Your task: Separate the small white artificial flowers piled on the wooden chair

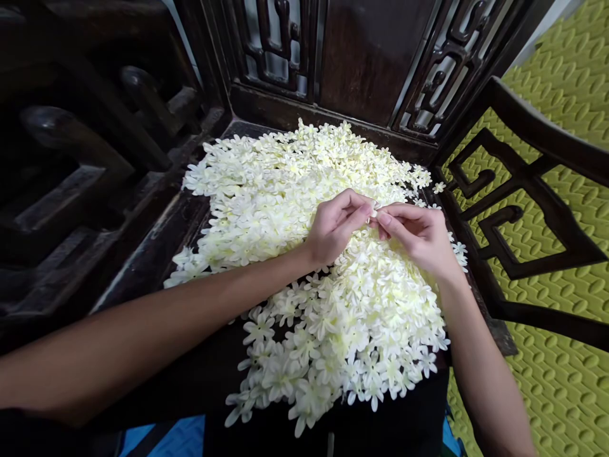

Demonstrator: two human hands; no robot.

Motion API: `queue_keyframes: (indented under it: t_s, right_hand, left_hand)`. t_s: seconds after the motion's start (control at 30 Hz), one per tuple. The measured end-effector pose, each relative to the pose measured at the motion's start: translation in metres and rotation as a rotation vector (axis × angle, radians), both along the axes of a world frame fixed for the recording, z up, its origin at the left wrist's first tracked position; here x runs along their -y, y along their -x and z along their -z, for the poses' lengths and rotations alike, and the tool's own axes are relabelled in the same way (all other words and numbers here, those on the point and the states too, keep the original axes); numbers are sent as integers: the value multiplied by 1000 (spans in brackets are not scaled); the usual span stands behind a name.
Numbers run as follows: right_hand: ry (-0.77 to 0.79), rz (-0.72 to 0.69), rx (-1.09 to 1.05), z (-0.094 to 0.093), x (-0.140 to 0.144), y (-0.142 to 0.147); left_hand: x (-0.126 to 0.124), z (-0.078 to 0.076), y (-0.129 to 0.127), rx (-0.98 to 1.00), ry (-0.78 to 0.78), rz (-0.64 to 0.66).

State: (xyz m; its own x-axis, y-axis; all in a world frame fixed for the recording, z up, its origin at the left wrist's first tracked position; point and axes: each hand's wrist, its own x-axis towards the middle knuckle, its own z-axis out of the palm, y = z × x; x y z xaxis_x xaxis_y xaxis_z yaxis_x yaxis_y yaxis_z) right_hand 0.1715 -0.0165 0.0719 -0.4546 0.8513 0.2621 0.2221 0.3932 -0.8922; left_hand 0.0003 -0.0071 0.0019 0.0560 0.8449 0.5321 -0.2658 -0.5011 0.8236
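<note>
Left hand [335,225] and right hand [419,235] meet fingertip to fingertip above the centre of the heap. Both are pinched closed on one small flower [373,214], cream-white, of which only a sliver shows between thumbs and forefingers; its shape cannot be made out. Left fingers curl inward over the thumb, right forefinger extends toward the left hand. Both forearms enter from the near edge, left from the lower left, right from the lower right, and converge over the pile. Directly beneath the hands lies the pile of flowers [314,279]: many loose, pale cream, star-shaped blooms, overlapping, spread from the far back of the seat to its near edge. A few single blooms lie apart at the right margin of the pile. The pile rests on the dark seat [157,254] of a carved wooden chair. Chair back [366,57] with fretwork panels stands upright behind the pile; an openwork armrest [518,209] runs along the right side. Right of the chair, a yellow-green textured floor mat [561,393].
</note>
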Motion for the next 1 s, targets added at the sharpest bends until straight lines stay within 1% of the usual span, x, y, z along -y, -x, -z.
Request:
queue_keyframes:
  t_s: [0.13, 0.37, 0.43, 0.57, 0.63, 0.73, 0.8, 0.87, 0.9, 0.93, 1.0]
  right_hand:
    - [23, -4, -34, 2, 0, 0]
    - [50, -21, -18, 2, 0, -1]
    - [53, -25, -26, 1, 0, -1]
    - [30, -14, -74, -1, 0, -1]
    - [4, 7, -105, 0, 0, 0]
    - [-15, 40, -133, 2, -1, 0]
    - [2, 44, -151, 4, -3, -2]
    - [12, 30, -213, 5, -6, -4]
    - [4, 23, -262, 5, -7, -6]
    - [-12, 21, -302, 4, -8, -8]
    - [-57, 39, -320, 2, -9, -10]
  left_hand:
    - [1, -2, 0, 20, -22, 31]
    - [0, -1, -2, -7, -39, 7]
    - [0, 0, -1, -33, -31, -28]
    - [3, 0, -1, -146, 13, -153]
    - [4, -1, -2, -164, 25, -172]
    - [4, 0, -3, -147, 23, -169]
    - [1, 2, -4, -111, 22, -156]
    - [-3, 4, -4, -24, 26, -132]
    - [-5, 5, -3, 49, 31, -139]
    - [-7, 6, -3, 72, 28, -162]
    - [-9, 7, -2, -11, -38, -169]
